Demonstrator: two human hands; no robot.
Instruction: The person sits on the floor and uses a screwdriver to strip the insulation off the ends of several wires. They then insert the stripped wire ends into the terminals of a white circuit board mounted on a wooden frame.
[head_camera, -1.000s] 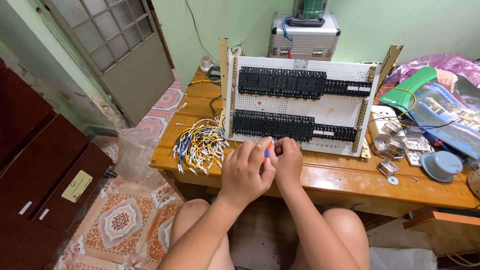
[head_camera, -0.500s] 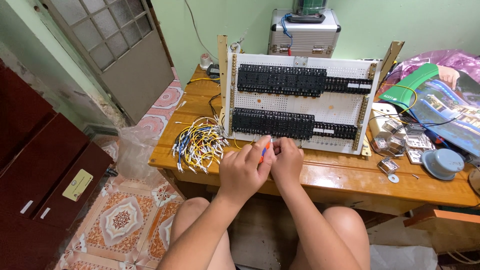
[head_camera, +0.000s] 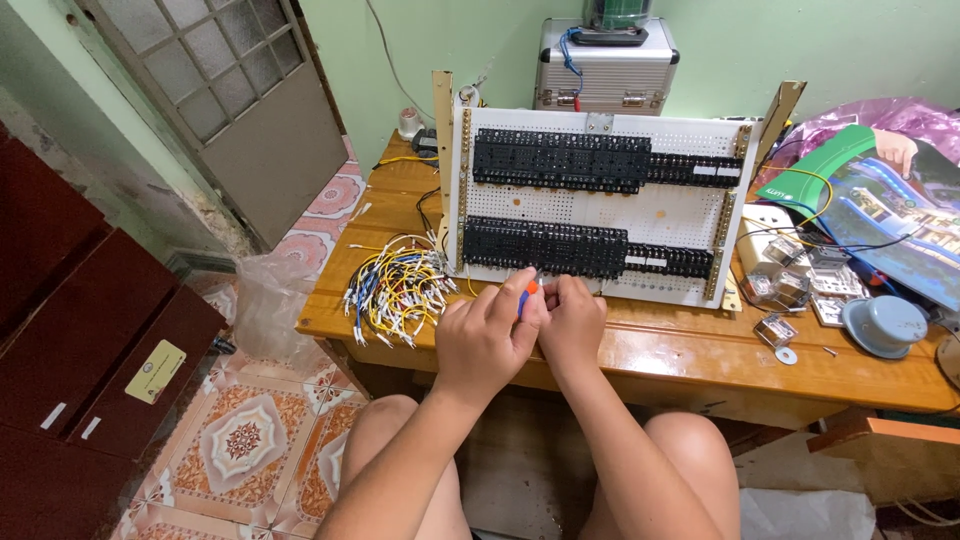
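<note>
My left hand is closed around a small tool with an orange and blue handle. Its tip points at the lower row of black terminal blocks on a white perforated panel that stands tilted on the wooden table. My right hand is pressed against the left one, fingers pinched; what it holds is hidden. A bundle of short yellow, blue and white wires lies just left of my hands.
An aluminium case stands behind the panel. Relays and small parts, a grey round cap and a colourful printed sheet lie at the right. A dark red cabinet and a plastic bag are at the left.
Both hands have stayed together at the panel's lower edge, shifting only slightly. The tool handle sits a little lower between the fingers.
</note>
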